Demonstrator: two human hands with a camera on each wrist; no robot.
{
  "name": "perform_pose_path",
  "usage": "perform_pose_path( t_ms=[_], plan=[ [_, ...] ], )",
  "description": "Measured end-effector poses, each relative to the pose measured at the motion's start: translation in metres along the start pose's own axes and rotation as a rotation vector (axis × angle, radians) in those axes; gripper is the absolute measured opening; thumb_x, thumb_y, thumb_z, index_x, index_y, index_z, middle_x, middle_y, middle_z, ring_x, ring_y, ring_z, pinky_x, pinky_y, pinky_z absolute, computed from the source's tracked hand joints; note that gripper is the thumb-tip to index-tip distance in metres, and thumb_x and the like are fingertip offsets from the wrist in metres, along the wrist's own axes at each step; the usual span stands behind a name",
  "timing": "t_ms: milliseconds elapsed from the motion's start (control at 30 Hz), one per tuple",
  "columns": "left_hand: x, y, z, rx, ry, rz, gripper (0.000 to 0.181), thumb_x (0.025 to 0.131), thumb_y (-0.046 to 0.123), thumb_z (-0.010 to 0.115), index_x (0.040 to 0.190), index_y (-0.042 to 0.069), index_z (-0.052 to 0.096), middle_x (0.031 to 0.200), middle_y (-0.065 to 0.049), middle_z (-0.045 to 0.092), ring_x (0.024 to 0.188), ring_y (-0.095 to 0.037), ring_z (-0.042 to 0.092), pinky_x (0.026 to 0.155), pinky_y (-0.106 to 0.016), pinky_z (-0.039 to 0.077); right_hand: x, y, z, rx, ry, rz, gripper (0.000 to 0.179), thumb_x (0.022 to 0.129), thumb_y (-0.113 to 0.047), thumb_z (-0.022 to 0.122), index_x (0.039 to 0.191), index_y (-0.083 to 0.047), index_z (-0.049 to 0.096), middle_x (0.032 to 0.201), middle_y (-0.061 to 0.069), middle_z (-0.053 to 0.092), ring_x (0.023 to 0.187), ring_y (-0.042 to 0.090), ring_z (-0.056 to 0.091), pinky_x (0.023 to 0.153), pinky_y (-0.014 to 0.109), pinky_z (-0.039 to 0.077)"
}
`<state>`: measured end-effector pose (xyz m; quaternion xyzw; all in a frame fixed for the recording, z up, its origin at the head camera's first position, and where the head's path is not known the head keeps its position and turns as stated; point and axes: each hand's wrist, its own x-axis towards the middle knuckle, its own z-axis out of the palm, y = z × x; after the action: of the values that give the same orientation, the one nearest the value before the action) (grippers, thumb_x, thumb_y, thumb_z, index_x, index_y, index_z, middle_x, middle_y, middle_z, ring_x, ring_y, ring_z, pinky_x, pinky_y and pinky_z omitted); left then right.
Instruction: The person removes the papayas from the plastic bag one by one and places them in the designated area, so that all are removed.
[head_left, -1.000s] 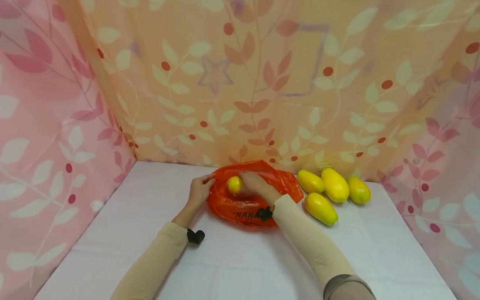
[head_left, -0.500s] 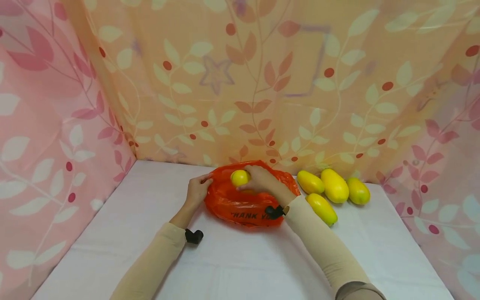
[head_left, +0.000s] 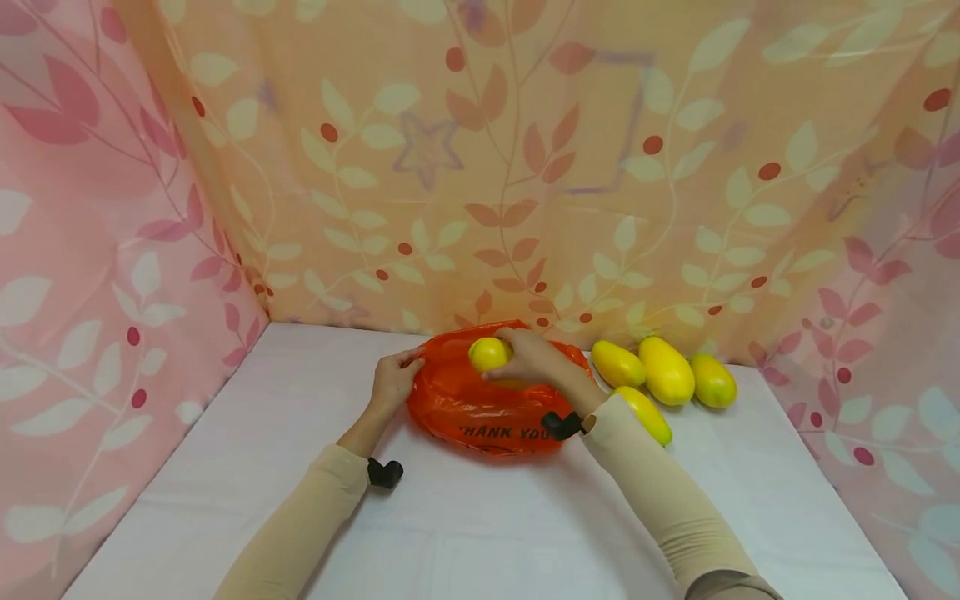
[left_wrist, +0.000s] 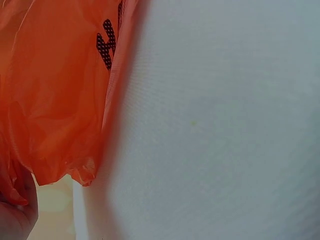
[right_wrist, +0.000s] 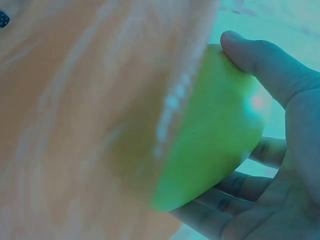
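Note:
An orange-red plastic bag [head_left: 480, 410] with dark "THANK YOU" lettering lies on the white-covered table. At its left edge my left hand [head_left: 393, 382] pinches the film between thumb and fingers; the left wrist view shows part of that hand [left_wrist: 19, 212] behind the hanging plastic. My right hand [head_left: 531, 357] holds a yellow papaya [head_left: 487, 354] at the bag's mouth. In the right wrist view, thumb and fingers curl round the papaya [right_wrist: 220, 120], which looks green there, and the bag's film [right_wrist: 90, 120] covers its other part.
To the right of the bag, several more yellow papayas [head_left: 666, 372] lie close together near the back of the table. One nearer papaya [head_left: 647, 417] is partly covered by my right sleeve [head_left: 660, 492]. A patterned cloth wall [head_left: 525, 167] encloses the back and sides.
My right hand has drawn the papaya a little rightward and up, from deeper in the bag to its mouth. The left hand keeps its hold on the bag's edge.

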<state>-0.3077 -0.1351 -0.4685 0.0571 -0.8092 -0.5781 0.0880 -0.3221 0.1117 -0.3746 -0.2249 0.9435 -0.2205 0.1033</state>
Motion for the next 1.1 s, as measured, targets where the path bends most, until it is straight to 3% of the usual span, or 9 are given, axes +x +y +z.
perform_pose_path(
  t_ms=[500, 900, 1100],
  plan=[
    [-0.001, -0.001, 0.000, -0.019, -0.009, -0.013, 0.030, 0.096, 0.012, 0.060, 0.123, 0.002, 0.067, 0.126, -0.017, 0.066, 0.114, -0.027, 0.061, 0.095, -0.036, 0.053, -0.011, 0.001, -0.014, 0.005, 0.057, -0.031, 0.070, 0.077, -0.048, 0.078, 0.133, -0.015, 0.052, 0.113, 0.002, 0.062, 0.097, 0.022, 0.057, 0.084, 0.037, 0.052],
    [-0.002, -0.002, 0.001, -0.013, -0.006, -0.019, 0.029, 0.096, 0.013, 0.061, 0.123, 0.004, 0.068, 0.124, -0.016, 0.068, 0.112, -0.024, 0.062, 0.087, -0.026, 0.052, -0.019, 0.009, -0.022, 0.052, 0.086, -0.040, 0.074, 0.077, -0.048, 0.079, 0.135, -0.011, 0.052, 0.115, 0.005, 0.062, 0.098, 0.023, 0.057, 0.085, 0.038, 0.052],
    [-0.001, 0.000, 0.001, -0.021, -0.008, -0.034, 0.030, 0.096, 0.013, 0.060, 0.123, 0.004, 0.068, 0.124, -0.016, 0.067, 0.110, -0.023, 0.062, 0.085, -0.023, 0.052, -0.024, 0.012, -0.028, 0.058, 0.126, -0.051, 0.071, 0.076, -0.048, 0.080, 0.132, -0.013, 0.055, 0.113, 0.005, 0.062, 0.093, 0.022, 0.057, 0.077, 0.034, 0.052]
  ],
)
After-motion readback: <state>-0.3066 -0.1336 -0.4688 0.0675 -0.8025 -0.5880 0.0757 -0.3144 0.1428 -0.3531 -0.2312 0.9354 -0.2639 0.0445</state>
